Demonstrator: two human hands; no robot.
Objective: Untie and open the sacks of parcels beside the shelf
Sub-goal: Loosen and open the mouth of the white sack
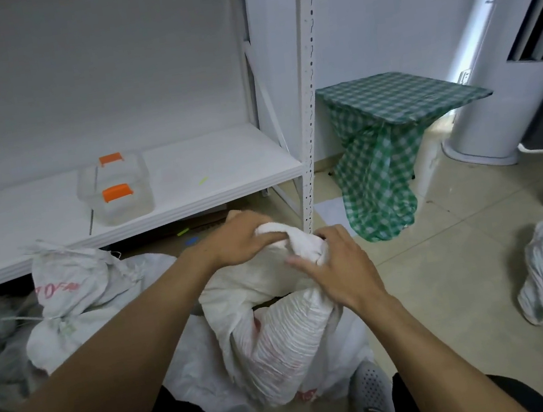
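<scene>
While you've got both hands on that neck, a sideways yank is the thing to worry about.

Your left hand [243,239] grips the folded top of the white sack [281,343], and your right hand [338,262] curls round the bunched end just beside it. So the tie point sits right between your two grips, at the far top of the sack. The sack stands on the floor between your knees, near the front right post of the shelf [223,163]. Pull hard to one side and I reckon it tips over, or the woven cloth rips before the bunch loosens. Another tied sack [68,301] slumps on the floor by the shelf's lower front edge, not yet opened.
</scene>
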